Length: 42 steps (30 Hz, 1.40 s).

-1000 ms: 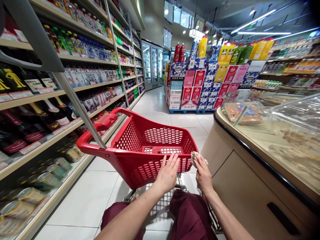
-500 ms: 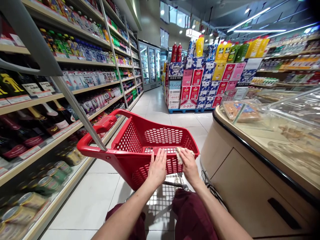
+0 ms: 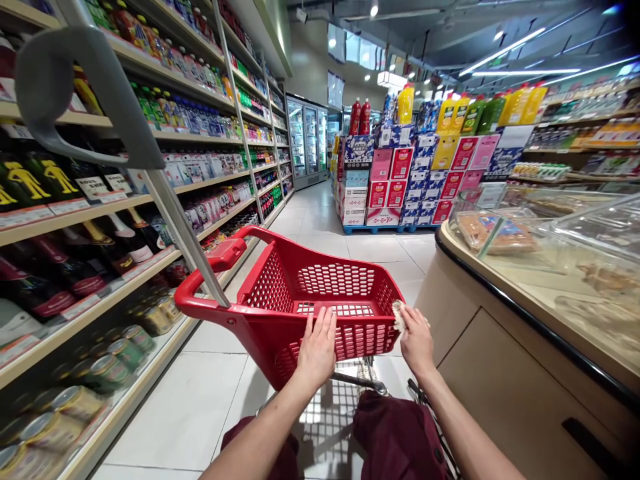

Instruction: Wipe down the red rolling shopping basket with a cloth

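Before me stands a red plastic shopping cart (image 3: 290, 333) with perforated walls, its push handle to the left. My left hand (image 3: 319, 347) lies flat against the near rim, fingers stretched out and holding nothing. At the cart's right front corner, my right hand (image 3: 417, 340) grips a crumpled whitish cloth (image 3: 399, 316) pressed to the rim. The cloth is partly covered by my fingers. A grey metal pole (image 3: 185, 233) with a grey plastic grip (image 3: 95, 100) rises from the cart's handle side.
Shelves of bottles and cans (image 3: 125, 353) run close along the left. A glass-topped counter (image 3: 480, 333) with packaged food stands close on the right. Ahead, stacked drink cartons (image 3: 385, 180) rest on blue pallets, and glass-door fridges (image 3: 307, 140) line the back.
My right hand has slid the cloth rightward along the near rim to the corner. My left hand stays on the rim. The view has shifted slightly.
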Motion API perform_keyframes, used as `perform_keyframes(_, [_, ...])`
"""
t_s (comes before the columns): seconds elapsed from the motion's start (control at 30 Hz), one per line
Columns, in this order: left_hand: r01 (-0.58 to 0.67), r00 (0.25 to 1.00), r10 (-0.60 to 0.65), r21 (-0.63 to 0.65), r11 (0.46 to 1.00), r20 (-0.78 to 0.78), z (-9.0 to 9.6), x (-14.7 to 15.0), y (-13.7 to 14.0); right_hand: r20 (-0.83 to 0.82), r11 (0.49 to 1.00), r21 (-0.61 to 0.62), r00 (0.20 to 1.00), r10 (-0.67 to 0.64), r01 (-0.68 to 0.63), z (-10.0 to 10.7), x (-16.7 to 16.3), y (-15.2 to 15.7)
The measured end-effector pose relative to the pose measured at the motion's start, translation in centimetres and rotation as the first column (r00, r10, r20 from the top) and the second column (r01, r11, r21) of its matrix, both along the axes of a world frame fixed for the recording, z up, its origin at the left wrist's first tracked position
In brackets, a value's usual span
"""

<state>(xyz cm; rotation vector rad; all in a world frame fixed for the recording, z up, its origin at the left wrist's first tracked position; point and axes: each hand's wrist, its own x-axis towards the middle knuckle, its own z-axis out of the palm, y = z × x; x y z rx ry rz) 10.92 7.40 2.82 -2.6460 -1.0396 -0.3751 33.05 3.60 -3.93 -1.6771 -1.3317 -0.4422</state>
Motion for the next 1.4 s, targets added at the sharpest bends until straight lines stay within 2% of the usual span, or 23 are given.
perform_keyframes(0.07, [-0.011, 1.000, 0.011, 0.001, 1.000, -0.003, -0.1, 0.0, 0.0, -0.004, 1.000, -0.004, 1.000, 0.005, -0.005, 0.0, -0.4, 0.0])
perform_keyframes(0.2, [-0.020, 1.000, 0.020, 0.011, 1.000, -0.022, -0.2, -0.1, 0.1, 0.096, 0.972, -0.051, 0.967, 0.235, -0.231, 0.5, -2.1, 0.5])
perform_keyframes(0.23, [-0.017, 0.999, 0.018, 0.012, 1.000, -0.027, -0.2, -0.1, 0.1, 0.100, 0.973, -0.046, 0.968, 0.230, -0.226, 0.6, -1.8, 0.5])
perform_keyframes(0.33, [-0.008, 1.000, 0.008, 0.003, 1.000, -0.029, -0.1, -0.1, 0.1, 0.034, 0.999, 0.003, 0.998, 0.044, -0.044, 0.6, -0.4, 0.6])
perform_keyframes(0.4, [-0.010, 1.000, 0.010, -0.003, 1.000, -0.023, -0.1, -0.1, 0.0, -0.002, 1.000, 0.016, 1.000, -0.008, 0.008, 0.7, -0.7, 0.7])
perform_keyframes(0.47, [-0.017, 1.000, 0.017, -0.004, 1.000, -0.018, -0.1, 0.0, 0.0, 0.034, 0.995, 0.017, 0.995, 0.098, -0.098, 0.9, -2.4, 1.0])
perform_keyframes(0.57, [-0.026, 1.000, 0.026, 0.002, 1.000, -0.014, -0.2, -0.2, 0.1, 0.146, 0.951, -0.003, 0.940, 0.307, -0.310, 1.2, -4.2, 1.2])
perform_keyframes(0.63, [-0.032, 0.999, 0.032, 0.013, 0.999, 0.003, -0.3, -0.4, 0.1, 0.147, 0.960, 0.001, 0.950, 0.276, -0.279, 1.2, -3.7, 1.2])
perform_keyframes(0.73, [-0.035, 0.999, 0.034, 0.030, 0.999, 0.032, -0.7, -0.5, -0.1, 0.039, 0.998, 0.027, 0.997, 0.060, -0.061, 1.0, -2.3, 1.2])
perform_keyframes(0.77, [-0.036, 0.999, 0.035, 0.033, 0.999, 0.037, -0.8, -0.4, -0.1, 0.022, 0.999, 0.022, 0.999, 0.033, -0.034, 1.0, -2.4, 1.3])
perform_keyframes(0.8, [-0.039, 0.998, 0.037, 0.036, 0.999, 0.040, -0.9, -0.4, -0.1, 0.030, 0.999, 0.016, 0.998, 0.050, -0.051, 1.0, -2.8, 1.3])
perform_keyframes(0.93, [-0.064, 0.997, 0.062, 0.059, 0.996, 0.046, -0.5, -1.0, 0.0, 0.173, 0.958, -0.043, 0.942, 0.288, -0.285, 1.4, -5.1, 1.6])
perform_keyframes(0.97, [-0.087, 0.995, 0.084, 0.063, 0.994, 0.051, -0.3, -1.3, 0.0, 0.179, 0.958, -0.046, 0.941, 0.288, -0.285, 1.5, -5.2, 1.6])
perform_keyframes(1.1, [-0.153, 0.987, 0.150, 0.069, 0.986, 0.053, 0.2, -2.6, 0.4, 0.079, 0.993, 0.013, 0.990, 0.116, -0.118, 1.8, -5.1, 1.6])
perform_keyframes(1.17, [-0.147, 0.989, 0.145, 0.073, 0.986, 0.042, 0.3, -2.9, 0.5, 0.089, 0.981, 0.034, 0.978, 0.187, -0.190, 2.0, -6.3, 1.8])
perform_keyframes(1.27, [-0.149, 0.988, 0.146, 0.076, 0.986, 0.040, 0.3, -3.1, 0.5, 0.163, 0.918, 0.023, 0.908, 0.387, -0.395, 2.2, -7.9, 2.0])
perform_keyframes(1.33, [-0.150, 0.988, 0.146, 0.082, 0.985, 0.050, 0.3, -3.4, 0.5, 0.157, 0.923, 0.018, 0.913, 0.377, -0.385, 2.2, -7.6, 1.9])
perform_keyframes(1.4, [-0.152, 0.987, 0.147, 0.089, 0.984, 0.062, 0.3, -3.6, 0.4, 0.118, 0.959, 0.022, 0.953, 0.280, -0.284, 2.0, -6.5, 1.6])
